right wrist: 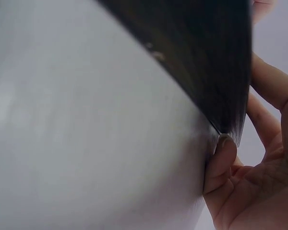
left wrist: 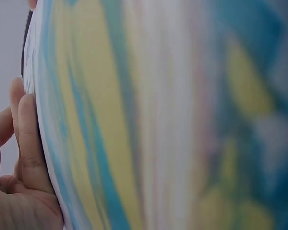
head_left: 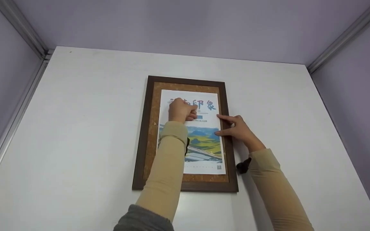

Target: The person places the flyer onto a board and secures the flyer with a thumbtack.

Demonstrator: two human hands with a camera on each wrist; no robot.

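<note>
Pale lilac walls around a white table (head_left: 75,128). Wooden frame (head_left: 143,134) flat at its middle, poster (head_left: 204,141) inside. Left hand (head_left: 180,110) curled, knuckles pressed onto the poster's top. Right hand (head_left: 236,128), fingers straight, against the poster's right edge.

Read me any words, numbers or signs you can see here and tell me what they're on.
"印象": large blue characters at the top of the poster in the cork board; the left hand hides those before them.
Small print under the title: too small.
QR code, lower right corner: unreadable.
</note>
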